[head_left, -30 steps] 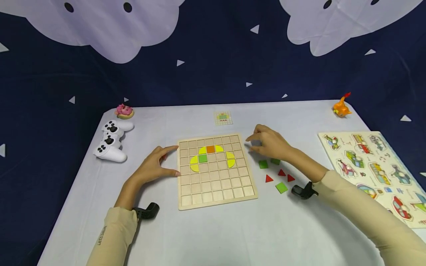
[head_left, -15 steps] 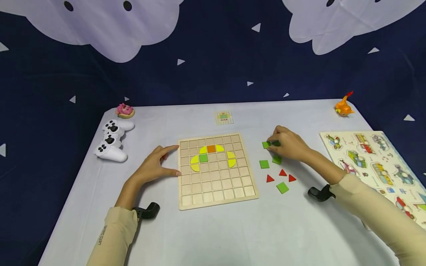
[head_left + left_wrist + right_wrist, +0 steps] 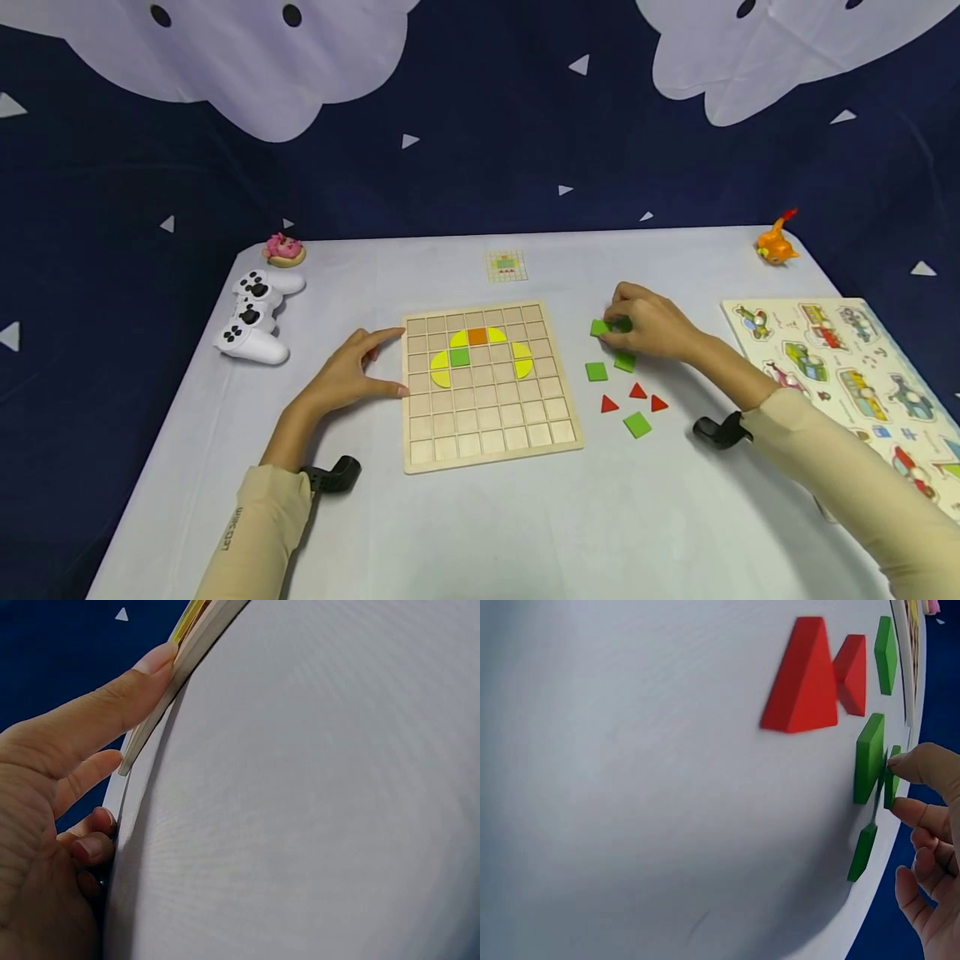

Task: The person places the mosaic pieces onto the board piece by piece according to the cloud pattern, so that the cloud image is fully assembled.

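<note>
A wooden grid board (image 3: 487,417) lies mid-table, bearing yellow curved pieces (image 3: 438,370), an orange square (image 3: 477,337) and a green square (image 3: 459,357). My left hand (image 3: 375,362) rests open against the board's left edge (image 3: 154,724), thumb and forefinger straight. Right of the board, my right hand (image 3: 622,327) pinches a green square tile (image 3: 599,327) on the table; in the right wrist view the thumb and fingers (image 3: 922,817) close on that tile (image 3: 892,787). Loose green squares (image 3: 596,371) and red triangles (image 3: 637,390) lie just below.
A white game controller (image 3: 251,321) and a pink donut toy (image 3: 283,248) sit at the far left. A small pattern card (image 3: 505,265) lies behind the board. An orange toy (image 3: 775,242) and a vehicle puzzle board (image 3: 847,367) occupy the right side.
My right hand moved from the board's upper right corner rightward to the loose green tiles and took hold of one. The left hand stayed put.
</note>
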A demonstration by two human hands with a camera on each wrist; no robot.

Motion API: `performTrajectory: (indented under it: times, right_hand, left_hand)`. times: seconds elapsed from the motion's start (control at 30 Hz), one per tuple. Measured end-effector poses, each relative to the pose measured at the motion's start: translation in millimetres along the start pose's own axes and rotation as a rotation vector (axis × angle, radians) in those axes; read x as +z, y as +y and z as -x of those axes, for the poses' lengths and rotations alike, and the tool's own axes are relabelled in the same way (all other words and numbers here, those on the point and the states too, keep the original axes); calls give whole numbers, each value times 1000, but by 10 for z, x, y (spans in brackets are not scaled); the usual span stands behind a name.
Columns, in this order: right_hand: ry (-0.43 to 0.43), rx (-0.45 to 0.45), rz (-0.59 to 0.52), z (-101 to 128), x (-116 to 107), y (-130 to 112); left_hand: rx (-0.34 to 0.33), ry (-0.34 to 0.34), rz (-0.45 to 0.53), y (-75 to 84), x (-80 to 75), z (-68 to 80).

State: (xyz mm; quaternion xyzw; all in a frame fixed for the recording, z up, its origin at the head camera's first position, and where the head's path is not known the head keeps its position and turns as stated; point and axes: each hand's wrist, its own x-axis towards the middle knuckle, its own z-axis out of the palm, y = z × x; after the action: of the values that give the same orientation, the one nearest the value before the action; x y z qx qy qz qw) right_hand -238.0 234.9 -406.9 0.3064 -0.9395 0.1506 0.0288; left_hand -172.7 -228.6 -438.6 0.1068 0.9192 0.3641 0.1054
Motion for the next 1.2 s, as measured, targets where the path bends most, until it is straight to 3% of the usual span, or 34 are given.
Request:
performTrajectory:
  times: [0.27,0.6,1.2]
  right_hand:
    - [-4,-35,-55,-115,36,-141]
    - [-48,-70,-160,-299,100,-563]
    - [-84,-223,-177,-576,341,-1069]
  left_hand:
    - [2,5,-1,-6,4,4]
    - [1,9,11,-9,7,0]
    - [0,14,13,-6,10,3]
